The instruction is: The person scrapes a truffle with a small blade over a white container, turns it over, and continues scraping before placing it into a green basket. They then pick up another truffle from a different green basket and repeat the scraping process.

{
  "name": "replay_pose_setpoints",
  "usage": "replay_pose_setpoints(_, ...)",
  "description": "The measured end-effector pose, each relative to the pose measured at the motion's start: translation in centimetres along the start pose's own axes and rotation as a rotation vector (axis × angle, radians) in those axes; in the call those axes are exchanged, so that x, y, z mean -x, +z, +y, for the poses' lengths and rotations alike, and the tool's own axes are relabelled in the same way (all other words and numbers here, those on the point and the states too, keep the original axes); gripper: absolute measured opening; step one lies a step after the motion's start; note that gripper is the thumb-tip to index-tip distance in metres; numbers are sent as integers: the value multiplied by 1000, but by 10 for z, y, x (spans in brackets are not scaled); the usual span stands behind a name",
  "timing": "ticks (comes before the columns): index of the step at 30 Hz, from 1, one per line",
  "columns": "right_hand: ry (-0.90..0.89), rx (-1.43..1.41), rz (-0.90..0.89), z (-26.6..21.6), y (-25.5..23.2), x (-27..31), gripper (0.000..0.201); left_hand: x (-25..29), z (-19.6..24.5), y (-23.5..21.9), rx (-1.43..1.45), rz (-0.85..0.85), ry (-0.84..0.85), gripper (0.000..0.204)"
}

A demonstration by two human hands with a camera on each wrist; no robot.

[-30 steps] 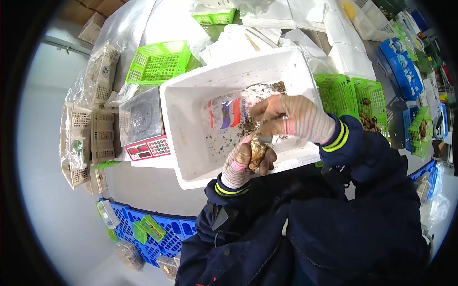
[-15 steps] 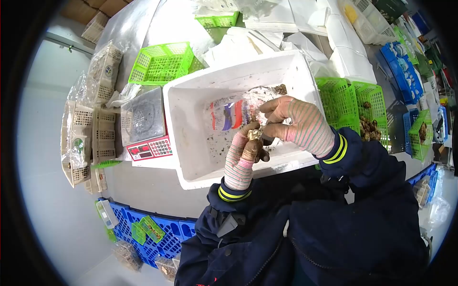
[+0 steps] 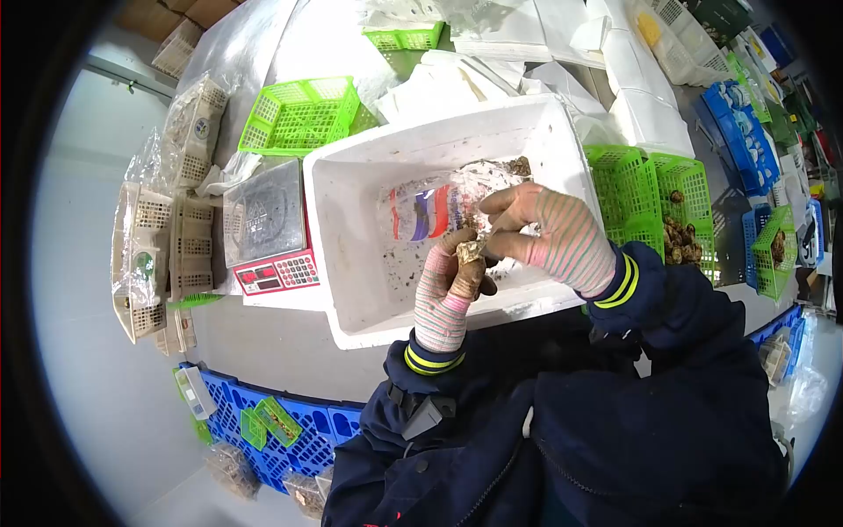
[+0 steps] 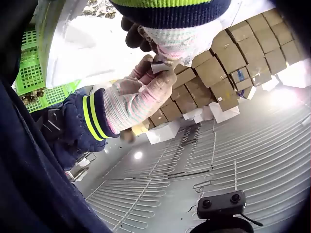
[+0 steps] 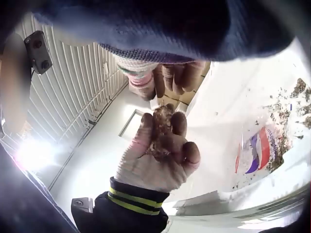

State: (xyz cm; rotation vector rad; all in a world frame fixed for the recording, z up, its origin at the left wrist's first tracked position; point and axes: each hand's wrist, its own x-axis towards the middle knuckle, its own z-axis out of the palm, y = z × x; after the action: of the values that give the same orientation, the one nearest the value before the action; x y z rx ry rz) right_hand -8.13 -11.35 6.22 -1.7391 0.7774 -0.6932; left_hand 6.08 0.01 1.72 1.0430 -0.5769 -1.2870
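Observation:
Held upright in my gloved left hand (image 3: 442, 299) is a brown, knobbly, dirt-covered lump (image 5: 163, 121) with a paler end (image 3: 470, 252), resembling a mushroom stem. The fingers and thumb curl round its sides. My gloved right hand (image 3: 566, 241) is just to the right of it, fingertips close by the pale end. Between its thumb and fingers it pinches a small grey blade (image 4: 158, 67), best seen in the left wrist view. Both hands are over the near part of a white foam box (image 3: 347, 220), whose floor has dark crumbs and a printed plastic sheet (image 3: 430, 213).
A scale (image 3: 266, 211) with a red keypad stands left of the box. Behind it is a green basket (image 3: 299, 114). To the right are more green baskets (image 3: 623, 189), one with brown pieces (image 3: 680, 241) inside. White paper (image 3: 448, 88) lies behind the box.
My left hand has turned and risen slightly, bringing the lump's pale end upward. My right hand has moved a little right and away from the lump; the last half second shows little movement.

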Motion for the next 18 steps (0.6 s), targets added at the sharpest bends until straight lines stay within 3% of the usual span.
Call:
replay_pose_setpoints(3,-52,52,-36,4,1,-1,21,0,-1,0,-29,2,14,41)
replay_pose_setpoints(5,-2,53,70,4,1,-3,24,-1,2,4,-54,49,12,41)
replay_pose_setpoints(9,-67,91,-42,-1,3,-2,21,-1,-1,1,-45,31,37,40)
replay_pose_setpoints(13,62,14,40,-2,2,-6,22,-1,1,1,-80,54,37,40)
replay_pose_setpoints(18,-21,81,-41,4,4,-4,19,-2,-1,-3,-80,25,48,40)
